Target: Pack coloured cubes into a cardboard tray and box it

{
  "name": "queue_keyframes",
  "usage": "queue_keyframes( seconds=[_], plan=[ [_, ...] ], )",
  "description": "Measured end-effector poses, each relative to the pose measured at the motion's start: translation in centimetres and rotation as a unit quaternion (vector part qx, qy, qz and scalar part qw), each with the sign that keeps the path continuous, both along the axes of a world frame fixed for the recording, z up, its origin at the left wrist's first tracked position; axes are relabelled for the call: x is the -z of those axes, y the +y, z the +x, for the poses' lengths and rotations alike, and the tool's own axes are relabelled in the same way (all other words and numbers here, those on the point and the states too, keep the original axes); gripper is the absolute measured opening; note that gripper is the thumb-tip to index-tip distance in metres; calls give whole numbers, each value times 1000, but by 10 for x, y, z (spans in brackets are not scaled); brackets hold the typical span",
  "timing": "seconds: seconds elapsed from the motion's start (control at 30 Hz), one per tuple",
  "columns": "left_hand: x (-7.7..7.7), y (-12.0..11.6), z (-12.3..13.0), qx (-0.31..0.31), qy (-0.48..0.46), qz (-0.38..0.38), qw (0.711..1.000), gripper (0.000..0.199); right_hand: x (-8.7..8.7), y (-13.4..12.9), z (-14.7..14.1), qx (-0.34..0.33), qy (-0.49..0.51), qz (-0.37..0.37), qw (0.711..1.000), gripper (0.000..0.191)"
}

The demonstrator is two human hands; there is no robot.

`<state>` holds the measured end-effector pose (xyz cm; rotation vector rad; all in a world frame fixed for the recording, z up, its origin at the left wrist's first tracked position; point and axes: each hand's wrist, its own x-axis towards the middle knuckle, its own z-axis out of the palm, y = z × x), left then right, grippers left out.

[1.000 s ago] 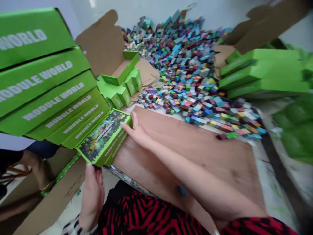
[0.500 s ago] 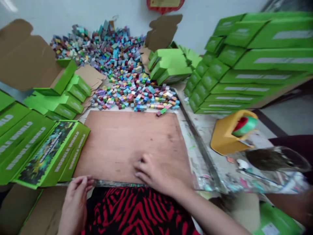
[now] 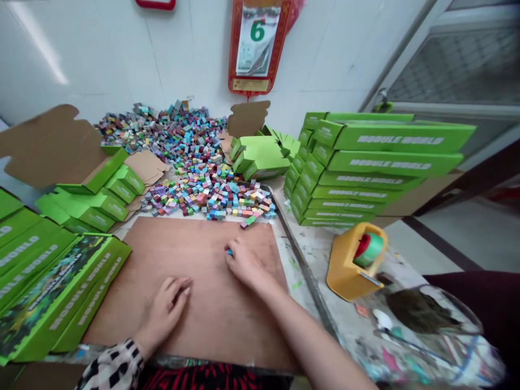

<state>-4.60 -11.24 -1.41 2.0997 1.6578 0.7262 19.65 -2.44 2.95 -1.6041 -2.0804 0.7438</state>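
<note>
My right hand (image 3: pixel 246 264) is over the far right part of the brown wooden board (image 3: pixel 203 319). Its thumb and fingertips pinch a small blue block (image 3: pixel 229 252), mostly covered by the fingers. At the left middle of the board my left hand (image 3: pixel 164 309) rests with its fingers loosely curled. A gap shows between thumb and fingers, and I see nothing held there. Just beyond the board lies a large heap of small coloured blocks (image 3: pixel 190 157). A short row of joined blocks (image 3: pixel 252 219) sits at the heap's near edge.
Printed green boxes (image 3: pixel 87 290) stand along the left, below an opened green carton (image 3: pixel 95 170). More green boxes (image 3: pixel 365 179) are stacked at right. Nearby are a yellow tape dispenser (image 3: pixel 339 265) and a dark clump in a plastic bag (image 3: pixel 422 311). A calendar (image 3: pixel 255 49) hangs on the wall.
My left hand has moved from the table's front edge onto the board. The right hand has gone farther forward, toward the heap, with the blue block. The view has tilted up.
</note>
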Motion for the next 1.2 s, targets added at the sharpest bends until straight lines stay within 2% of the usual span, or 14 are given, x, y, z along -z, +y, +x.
queue_keyframes(
  seconds=[0.17,0.23,0.3,0.4,0.5,0.63,0.8,0.97,1.1,1.17,1.2],
  plan=[
    [-2,-4,2,-16,5,-24,1000,33,21,26,-19,109,47,28,992,13],
    [-5,-4,4,-34,7,-34,999,34,26,38,-25,122,81,37,989,15],
    [-7,-4,6,-44,-2,-35,998,33,27,49,-28,124,113,47,985,25],
    [-9,-5,7,-44,-13,-37,998,31,26,61,-17,128,154,69,977,40],
    [-10,-7,10,-47,-24,-36,998,31,27,69,5,167,181,89,965,40],
    [-11,-8,15,-71,-51,-24,996,33,40,67,24,231,205,91,947,39],
    [-14,-7,19,-77,-59,-17,995,35,55,55,14,261,243,90,930,39],
    [-9,-10,17,-87,-57,-1,995,34,59,57,16,288,267,64,918,38],
    [-4,-8,16,-73,-25,-31,997,33,60,58,21,301,273,52,912,35],
    [-8,0,28,-48,-35,-46,997,33,59,56,20,298,272,56,913,34],
    [-13,6,38,-16,-61,-47,997,32,58,54,19,294,272,60,915,33]
  ],
)
